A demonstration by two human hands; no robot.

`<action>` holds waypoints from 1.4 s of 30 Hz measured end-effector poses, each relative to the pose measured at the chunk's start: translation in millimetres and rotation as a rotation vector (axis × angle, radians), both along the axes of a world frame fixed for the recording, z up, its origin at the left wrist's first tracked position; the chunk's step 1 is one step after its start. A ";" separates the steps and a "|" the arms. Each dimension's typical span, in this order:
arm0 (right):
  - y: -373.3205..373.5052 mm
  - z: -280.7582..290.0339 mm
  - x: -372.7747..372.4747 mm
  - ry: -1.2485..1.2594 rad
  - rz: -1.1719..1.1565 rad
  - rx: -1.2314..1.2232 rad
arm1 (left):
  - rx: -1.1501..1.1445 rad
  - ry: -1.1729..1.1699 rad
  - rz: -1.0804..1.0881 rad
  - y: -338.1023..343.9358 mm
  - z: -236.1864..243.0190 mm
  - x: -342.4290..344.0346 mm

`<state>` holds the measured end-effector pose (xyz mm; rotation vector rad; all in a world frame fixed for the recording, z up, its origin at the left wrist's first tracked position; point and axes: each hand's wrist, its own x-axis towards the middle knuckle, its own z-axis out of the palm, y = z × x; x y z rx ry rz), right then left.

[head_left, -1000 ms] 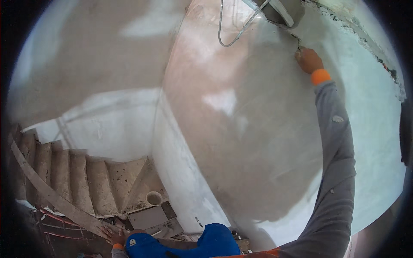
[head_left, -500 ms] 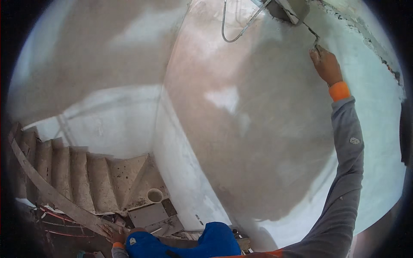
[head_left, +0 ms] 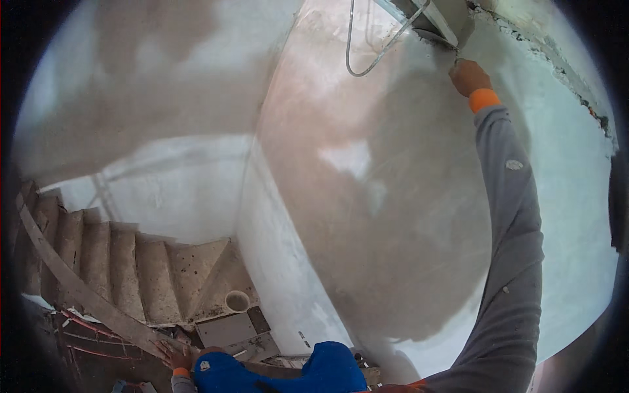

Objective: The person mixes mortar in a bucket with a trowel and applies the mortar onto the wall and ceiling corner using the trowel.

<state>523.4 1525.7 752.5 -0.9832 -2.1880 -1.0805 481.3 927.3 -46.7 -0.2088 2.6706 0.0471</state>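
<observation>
High at the right, my right hand (head_left: 469, 76) is closed around a small metal tool, mostly hidden, its narrow tip at the lower edge of a dark opening (head_left: 429, 33) in the plastered wall (head_left: 393, 216). A pale board (head_left: 438, 23) slants inside this opening, beside a bent metal tube (head_left: 359, 72). At the bottom left, my left hand (head_left: 175, 357) lies with fingers apart on a long curved plank or band (head_left: 92, 295) along the stair edge.
Winding concrete stairs (head_left: 154, 275) descend at the lower left, with a pale bucket (head_left: 237, 300) and loose boards (head_left: 226, 331) on them. Reddish bars or pipes (head_left: 98, 334) lie below the curved edge. A rough broken seam (head_left: 557, 72) runs along the upper right.
My right hand went right, showing more of the tool's thin blade, then moved back up and left toward the opening. My left hand stays on the curved edge.
</observation>
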 end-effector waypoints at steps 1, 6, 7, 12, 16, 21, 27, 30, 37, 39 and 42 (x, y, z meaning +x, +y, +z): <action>0.1 2.2 8.9 0.000 -0.001 0.002 | 0.040 0.063 0.013 0.6 -3.8 -0.4; -21.8 9.8 48.1 -0.013 0.247 0.083 | 0.046 0.046 0.015 0.7 -6.8 -4.1; -29.5 9.8 53.4 -0.012 0.245 0.078 | 0.044 0.090 0.000 -2.5 -8.5 -1.3; -9.7 -9.2 78.4 0.050 0.444 0.136 | 0.036 0.057 -0.017 4.8 2.8 -3.1; 11.3 -9.2 66.0 -0.090 0.271 0.060 | -0.005 -0.028 -0.005 4.9 3.7 -5.1; 27.7 -2.1 25.3 0.021 -0.019 -0.023 | 0.069 -0.004 0.032 9.6 19.9 -0.9; -2.7 9.5 1.1 0.045 0.023 -0.002 | 0.110 -0.110 0.082 4.7 11.6 -6.6; -18.3 12.3 10.9 -0.045 0.125 0.032 | 0.023 -0.099 0.097 -17.6 -74.0 -11.3; -50.8 5.4 68.5 0.002 0.406 0.009 | 0.029 0.016 0.073 -35.4 -101.7 -12.2; -50.3 -16.0 118.1 -0.013 0.446 0.060 | 0.017 0.057 -0.047 30.7 6.2 -8.6; -63.4 -66.0 161.7 0.123 0.600 -0.013 | 0.059 -0.120 0.047 -5.8 -32.1 -15.2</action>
